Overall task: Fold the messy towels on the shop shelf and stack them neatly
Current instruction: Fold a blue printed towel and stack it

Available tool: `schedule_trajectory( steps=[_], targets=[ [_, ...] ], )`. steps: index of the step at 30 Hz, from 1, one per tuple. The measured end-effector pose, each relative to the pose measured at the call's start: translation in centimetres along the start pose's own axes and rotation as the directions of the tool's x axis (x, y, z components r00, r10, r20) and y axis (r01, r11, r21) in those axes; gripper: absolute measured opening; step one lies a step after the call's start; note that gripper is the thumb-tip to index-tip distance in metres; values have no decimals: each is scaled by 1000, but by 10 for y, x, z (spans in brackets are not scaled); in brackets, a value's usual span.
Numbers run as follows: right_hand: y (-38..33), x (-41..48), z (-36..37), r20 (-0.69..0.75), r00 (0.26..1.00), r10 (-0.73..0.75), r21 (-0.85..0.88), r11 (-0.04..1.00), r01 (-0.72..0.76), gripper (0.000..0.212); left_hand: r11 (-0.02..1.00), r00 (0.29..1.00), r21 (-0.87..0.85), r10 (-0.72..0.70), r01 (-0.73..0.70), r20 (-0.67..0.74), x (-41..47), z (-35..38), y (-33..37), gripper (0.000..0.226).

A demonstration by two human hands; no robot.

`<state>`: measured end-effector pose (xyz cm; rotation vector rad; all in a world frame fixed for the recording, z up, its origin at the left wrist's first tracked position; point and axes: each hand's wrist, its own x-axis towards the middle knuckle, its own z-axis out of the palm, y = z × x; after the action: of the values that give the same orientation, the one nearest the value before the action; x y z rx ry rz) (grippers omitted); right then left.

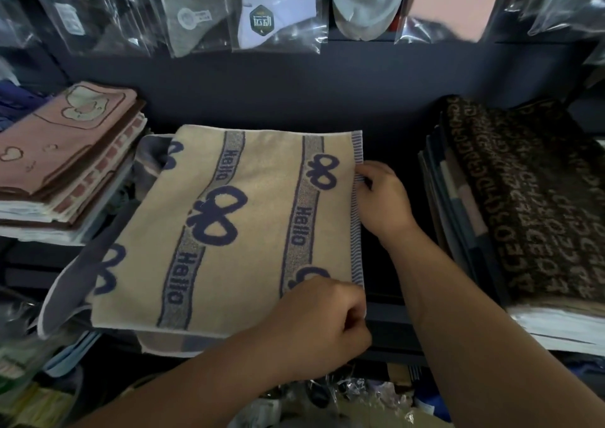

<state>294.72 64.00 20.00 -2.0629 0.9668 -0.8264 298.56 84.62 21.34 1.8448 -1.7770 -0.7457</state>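
Both hands gripped striped right edge of beige towel [248, 218]: left hand [322, 326] curled on lower corner, right hand [381, 198] pinching mid-edge. Pink stack [65, 152] left, brown stack [530, 198] right.

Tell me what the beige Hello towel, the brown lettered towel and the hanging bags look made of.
The beige Hello towel looks like woven terry, probably cotton, matte: fuzzy pile and a flat ribbed striped edge. The brown lettered towel shows thicker looped pile, matte; fibre unclear. The hanging bags are clear glossy plastic film, with glare and creases.
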Motion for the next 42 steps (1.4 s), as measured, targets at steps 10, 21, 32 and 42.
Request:
schedule_trajectory(
  steps=[10,21,32,42],
  targets=[
    [6,-9,3,117,965,236,-463,872,-157,36,972,997,233,24,-41,74,18,35,-11,18],
    [-25,-32,29,139,990,-8,-509,857,79,57,973,822,-168,-222,156,-524,-21,-66,-57,12],
    [-29,-41,59,403,913,59,-584,785,206,78,732,614,-61,-611,679,-499,-24,-146,-159,65],
    [-50,-38,62,416,903,-109,-579,734,355,78,723,606,-405,-691,560,-394,3,-174,-176,47]
  ],
)
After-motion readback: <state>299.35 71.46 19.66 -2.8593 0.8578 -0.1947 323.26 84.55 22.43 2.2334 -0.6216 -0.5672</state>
